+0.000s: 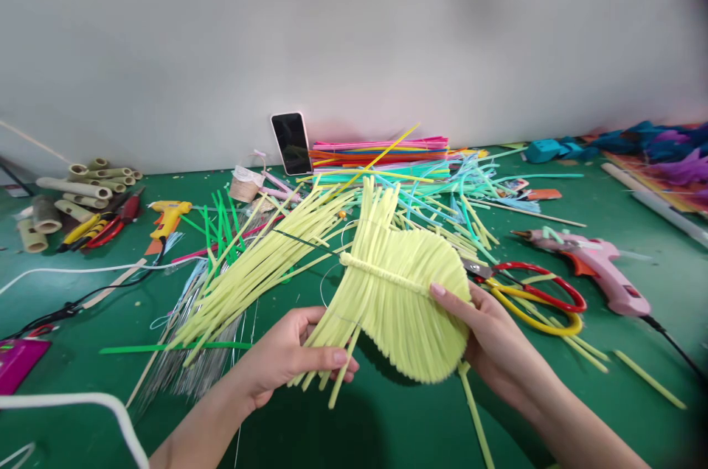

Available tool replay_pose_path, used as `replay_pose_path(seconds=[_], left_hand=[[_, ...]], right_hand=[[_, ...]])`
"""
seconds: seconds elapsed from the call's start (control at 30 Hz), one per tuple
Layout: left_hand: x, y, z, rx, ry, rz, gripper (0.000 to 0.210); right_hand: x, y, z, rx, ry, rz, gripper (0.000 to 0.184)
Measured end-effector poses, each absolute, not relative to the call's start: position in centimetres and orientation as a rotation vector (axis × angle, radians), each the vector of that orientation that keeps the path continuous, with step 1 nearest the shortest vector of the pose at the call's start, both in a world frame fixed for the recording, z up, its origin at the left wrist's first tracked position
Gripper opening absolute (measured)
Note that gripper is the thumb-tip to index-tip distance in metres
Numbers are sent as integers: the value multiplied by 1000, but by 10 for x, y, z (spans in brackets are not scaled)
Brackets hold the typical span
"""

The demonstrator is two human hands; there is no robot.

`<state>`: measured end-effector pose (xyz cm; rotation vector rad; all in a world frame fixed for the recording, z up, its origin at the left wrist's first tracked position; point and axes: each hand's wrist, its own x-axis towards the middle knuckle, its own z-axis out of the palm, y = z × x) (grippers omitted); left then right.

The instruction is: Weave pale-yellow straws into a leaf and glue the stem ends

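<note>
A leaf shape made of pale yellow-green pipe cleaners [409, 299] is held up over the table between my two hands. My right hand [492, 329] grips its rounded end, thumb on top near the middle rib and the other fingers hidden beneath. With my left hand [310, 351] I pinch the loose, untrimmed stems on the near left side. A wrapped rib runs along the leaf's middle, and a dark green stem [304, 240] sticks out to the left. Thin wire loops show near the stem end. Behind the leaf's left side lies a pile of loose yellow-green pipe cleaners [265, 262].
Scissors with red and yellow handles [575, 299] lie right of the leaf, near a pink glue gun [613, 270]. A yellow glue gun [169, 217], pliers [119, 222] and bamboo pieces [82, 189] sit left. A phone [291, 144] leans on the wall beside colourful pipe cleaners [381, 155].
</note>
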<state>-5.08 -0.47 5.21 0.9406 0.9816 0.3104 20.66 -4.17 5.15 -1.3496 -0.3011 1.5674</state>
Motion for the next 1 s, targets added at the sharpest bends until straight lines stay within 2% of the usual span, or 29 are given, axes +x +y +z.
replay_pose_path(seconds=[0.47,1.0], left_hand=[[-47,-6,43,854,1017,419,42],[-50,-5,44,861,1072,408,45]], right_hand=[[205,-42,42,-1299,-346,1608,66],[206,-42,41,-1284,-379,1628,64]])
